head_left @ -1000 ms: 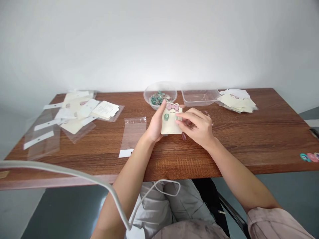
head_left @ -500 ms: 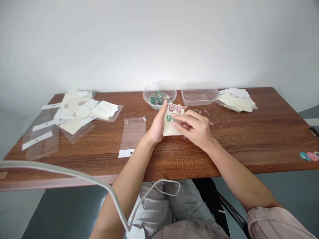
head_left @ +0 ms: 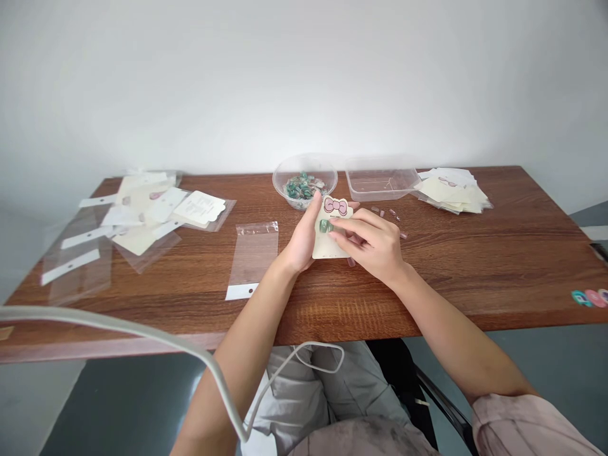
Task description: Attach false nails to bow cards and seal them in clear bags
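My left hand (head_left: pixel 300 239) grips a cream backing card (head_left: pixel 329 244) with a pink bow printed at its top, holding it just above the wooden table (head_left: pixel 475 266). My right hand (head_left: pixel 373 244) lies over the card's right half, its fingertips pinched on a small green piece (head_left: pixel 324 225) at the card's middle. A round clear bowl (head_left: pixel 304 178) of green and pink pieces stands just behind the card.
An empty clear bag (head_left: pixel 252 256) lies left of my left hand. Packed cards in bags (head_left: pixel 156 212) are spread at the far left. A clear rectangular tub (head_left: pixel 380 182) and a stack of cream cards (head_left: pixel 451 190) sit at the back right. Small pink bits (head_left: pixel 389 215) lie near the tub.
My right hand has slid left across the card, from its right edge to the green piece at its middle. The card has tilted slightly; the left hand has stayed put.
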The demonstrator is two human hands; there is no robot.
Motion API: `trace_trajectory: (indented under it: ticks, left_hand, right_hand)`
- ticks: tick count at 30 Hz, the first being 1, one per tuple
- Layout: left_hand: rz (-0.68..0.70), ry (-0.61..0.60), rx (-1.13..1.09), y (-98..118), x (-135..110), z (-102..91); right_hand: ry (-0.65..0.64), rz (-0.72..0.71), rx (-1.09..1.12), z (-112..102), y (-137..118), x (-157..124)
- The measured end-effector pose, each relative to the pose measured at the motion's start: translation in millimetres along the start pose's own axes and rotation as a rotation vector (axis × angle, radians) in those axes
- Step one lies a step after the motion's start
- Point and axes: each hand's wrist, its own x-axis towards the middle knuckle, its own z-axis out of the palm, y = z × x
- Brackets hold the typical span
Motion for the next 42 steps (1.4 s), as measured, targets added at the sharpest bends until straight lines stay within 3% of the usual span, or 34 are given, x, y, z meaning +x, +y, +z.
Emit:
trace_trajectory:
  ticks: [27, 32, 35, 42]
  left_hand:
    - [0.006, -0.012, 0.032, 1, -1, 2.7]
    - [0.028, 0.094, -0.005, -2, 1, -0.1]
    - [0.056, 0.110, -0.046, -1, 0, -0.9]
    - [0.045, -0.075, 0.030, 3, -1, -10.2]
  right_hand:
    - [0.016, 0.020, 0.038, 3, -2, 2]
    - [-0.012, 0.057, 0.036, -1, -2, 3]
    - [0.040, 0.064, 0.080, -3, -2, 3]
    - [0.261, 0.173, 0.102, -14, 7, 7]
